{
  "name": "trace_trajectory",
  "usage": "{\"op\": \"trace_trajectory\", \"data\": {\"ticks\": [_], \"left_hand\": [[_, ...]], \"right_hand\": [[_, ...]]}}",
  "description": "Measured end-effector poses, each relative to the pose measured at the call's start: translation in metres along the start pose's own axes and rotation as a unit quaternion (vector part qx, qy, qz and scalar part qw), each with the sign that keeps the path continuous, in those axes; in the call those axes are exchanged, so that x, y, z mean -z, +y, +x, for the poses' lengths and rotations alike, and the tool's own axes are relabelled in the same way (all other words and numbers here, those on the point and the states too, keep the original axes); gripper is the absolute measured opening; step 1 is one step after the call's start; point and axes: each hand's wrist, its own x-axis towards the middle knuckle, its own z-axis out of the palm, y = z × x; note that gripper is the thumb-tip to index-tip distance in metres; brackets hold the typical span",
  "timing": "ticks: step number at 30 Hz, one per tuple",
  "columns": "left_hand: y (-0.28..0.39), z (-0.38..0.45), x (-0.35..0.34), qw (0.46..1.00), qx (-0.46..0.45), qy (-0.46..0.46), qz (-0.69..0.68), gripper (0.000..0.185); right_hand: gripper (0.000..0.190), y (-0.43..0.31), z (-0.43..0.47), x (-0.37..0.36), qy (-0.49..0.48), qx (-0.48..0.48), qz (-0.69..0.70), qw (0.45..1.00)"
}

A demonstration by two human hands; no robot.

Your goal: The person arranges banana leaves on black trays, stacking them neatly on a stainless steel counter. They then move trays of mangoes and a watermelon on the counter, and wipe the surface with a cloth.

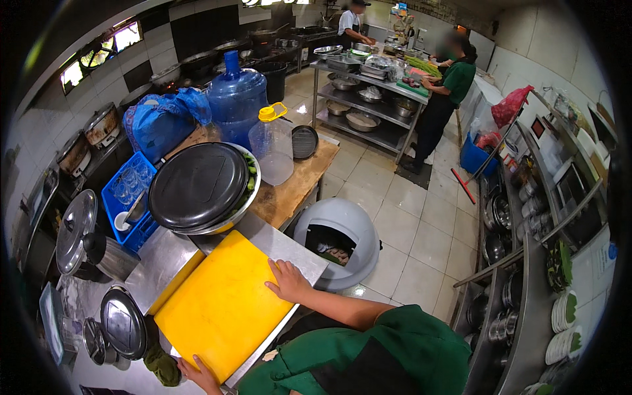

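A yellow plastic cutting board (222,301) lies before me on the steel counter. My right hand (289,282) grips its right edge, the fingers lying over the top. At the board's lower left corner, my left hand (200,376) holds the edge with the thumb on top. A crumpled dark green cloth (163,364) sits just beside my left hand. Along the board's far left side stands a low steel box or ledge (165,264), its side tinted yellow. Beyond the board, a black oval platter (198,186) covers a large bowl with green vegetables showing at its rim.
A grey trash bin (340,222) stands right of the counter. Past the bowl are a yellow-capped jug (271,153), a blue water bottle (236,98) and a blue crate of glasses (129,190). A lidded pot (79,232) stands left. Two people (456,74) work at a farther table.
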Motion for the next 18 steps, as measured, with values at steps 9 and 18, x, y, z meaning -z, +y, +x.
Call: {"op": "trace_trajectory", "data": {"ticks": [9, 18], "left_hand": [[0.009, -0.026, 0.013, 0.998, -0.042, -0.027, -0.038, 0.057], [0.056, -0.048, 0.04, 0.966, -0.214, -0.065, 0.128, 0.072]], "right_hand": [[0.069, -0.001, -0.021, 0.01, 0.013, -0.001, -0.025, 1.0], [0.072, 0.005, -0.025, 0.019, -0.011, 0.014, -0.017, 1.0]]}}
